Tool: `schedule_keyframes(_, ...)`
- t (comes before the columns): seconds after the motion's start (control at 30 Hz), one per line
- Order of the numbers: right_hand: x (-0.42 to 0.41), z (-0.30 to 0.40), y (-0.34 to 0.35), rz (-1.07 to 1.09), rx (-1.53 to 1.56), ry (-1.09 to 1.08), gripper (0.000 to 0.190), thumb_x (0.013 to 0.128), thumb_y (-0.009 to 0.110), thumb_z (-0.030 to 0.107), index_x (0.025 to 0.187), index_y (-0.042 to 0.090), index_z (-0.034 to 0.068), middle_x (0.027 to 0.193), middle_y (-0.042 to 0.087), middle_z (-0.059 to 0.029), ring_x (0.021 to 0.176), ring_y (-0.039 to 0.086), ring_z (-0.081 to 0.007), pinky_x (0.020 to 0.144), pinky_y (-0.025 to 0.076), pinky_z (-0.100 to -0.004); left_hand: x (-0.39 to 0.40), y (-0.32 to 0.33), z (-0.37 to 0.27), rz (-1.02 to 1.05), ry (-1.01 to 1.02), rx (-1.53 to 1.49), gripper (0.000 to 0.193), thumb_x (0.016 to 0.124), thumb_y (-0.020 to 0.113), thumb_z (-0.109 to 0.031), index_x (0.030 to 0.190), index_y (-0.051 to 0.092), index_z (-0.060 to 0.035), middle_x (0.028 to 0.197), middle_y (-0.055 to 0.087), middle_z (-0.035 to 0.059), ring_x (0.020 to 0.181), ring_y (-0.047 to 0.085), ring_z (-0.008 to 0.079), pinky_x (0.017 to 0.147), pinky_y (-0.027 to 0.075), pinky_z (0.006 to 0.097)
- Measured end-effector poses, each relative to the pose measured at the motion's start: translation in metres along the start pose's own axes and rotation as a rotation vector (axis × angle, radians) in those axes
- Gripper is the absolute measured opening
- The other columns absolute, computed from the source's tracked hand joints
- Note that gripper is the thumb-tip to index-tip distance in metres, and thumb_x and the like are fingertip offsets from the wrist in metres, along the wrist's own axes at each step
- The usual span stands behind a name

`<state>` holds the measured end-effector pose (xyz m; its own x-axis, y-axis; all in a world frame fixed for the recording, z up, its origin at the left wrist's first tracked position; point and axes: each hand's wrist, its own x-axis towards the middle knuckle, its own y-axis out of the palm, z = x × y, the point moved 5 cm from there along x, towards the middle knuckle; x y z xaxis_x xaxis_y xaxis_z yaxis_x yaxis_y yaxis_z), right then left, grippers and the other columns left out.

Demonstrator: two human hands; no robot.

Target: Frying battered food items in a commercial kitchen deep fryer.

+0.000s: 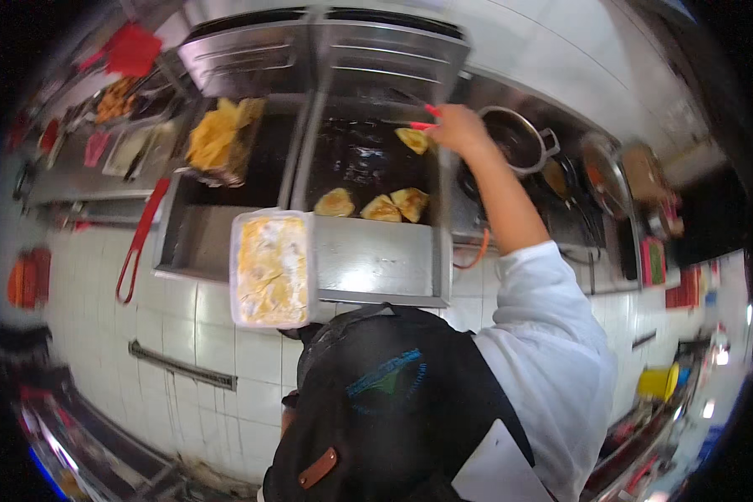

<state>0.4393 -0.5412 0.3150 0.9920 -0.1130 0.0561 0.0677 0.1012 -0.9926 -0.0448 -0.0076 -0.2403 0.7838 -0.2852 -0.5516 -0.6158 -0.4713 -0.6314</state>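
My right hand [457, 130] is closed around red-handled tongs [421, 125] over the back right of a dark, wet-looking griddle [361, 150]. A folded, yellowish piece of food [412, 140] lies just below the tongs; whether they touch it I cannot tell. Along the griddle's front, browned folded pieces [334, 202] rest, one on the left and two side by side [381, 209] on the right. A clear plastic tub [233, 270] of yellow, flour-dusted pieces stands at the front edge between the two griddle bays. My left hand is out of view.
Left, a foil-lined tray [246, 135] holds yellow food in the second bay. A red-handled utensil [143, 235] juts over the front edge. A metal pot [513, 141] and a dark pan [558, 179] stand on the right-hand stove. An orange hose [479, 251] hangs beside the griddle.
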Motion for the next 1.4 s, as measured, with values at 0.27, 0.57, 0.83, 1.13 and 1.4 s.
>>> schedule_keyframes(0.27,0.011,-0.069,0.173,-0.079,-0.232,0.150,0.017,0.076,0.062,0.015,0.091,0.066,0.008,0.093,0.068,-0.0130,0.088,0.066,-0.0299,0.074,0.053,-0.0408,0.022,-0.126,-0.074,-0.022,-0.063,0.079,0.029,0.082,0.059,-0.024,0.103,0.062,-0.0040,0.101,0.064,0.0184,0.098,0.058,0.0381,0.084,0.048,0.0432)
schedule_keyframes(0.57,0.023,-0.040,0.109,0.095,-0.098,0.192,0.023,0.078,0.062,0.021,0.095,0.069,0.007,0.098,0.067,-0.0146,0.092,0.065,-0.0306,0.077,0.053,-0.0416,0.004,-0.097,0.004,-0.074,-0.323,-0.419,0.029,0.083,0.059,-0.021,0.104,0.060,-0.0022,0.099,0.063,0.0179,0.090,0.060,0.0355,0.078,0.050,0.0437)
schedule_keyframes(0.83,0.031,-0.011,-0.006,-0.017,0.503,-0.054,0.032,0.079,0.068,0.035,0.093,0.067,0.006,0.073,0.066,-0.0095,0.071,0.065,-0.0239,0.067,0.048,-0.0350,-0.032,-0.043,0.045,-0.237,-0.539,-0.956,0.028,0.084,0.059,-0.019,0.105,0.057,-0.0005,0.097,0.063,0.0174,0.083,0.061,0.0330,0.071,0.052,0.0442)
schedule_keyframes(1.13,0.099,0.192,-0.005,-0.147,0.416,-0.466,0.043,0.076,0.066,0.046,0.091,0.068,0.007,0.088,0.067,-0.0170,0.084,0.064,-0.0328,0.074,0.049,-0.0419,0.008,-0.083,0.033,-0.216,-0.654,-1.193,0.031,0.089,0.053,-0.022,0.113,0.054,-0.0024,0.095,0.064,0.0115,0.071,0.060,0.0232,0.060,0.050,0.0361)
schedule_keyframes(1.4,0.092,0.157,0.011,0.016,0.496,-0.449,0.050,0.075,0.067,0.053,0.090,0.068,0.006,0.079,0.067,-0.0116,0.075,0.064,-0.0246,0.068,0.049,-0.0376,-0.023,-0.088,-0.033,-0.231,-0.628,-1.102,0.028,0.094,0.050,-0.023,0.117,0.052,-0.0066,0.089,0.065,0.0067,0.066,0.060,0.0180,0.049,0.045,0.0321)
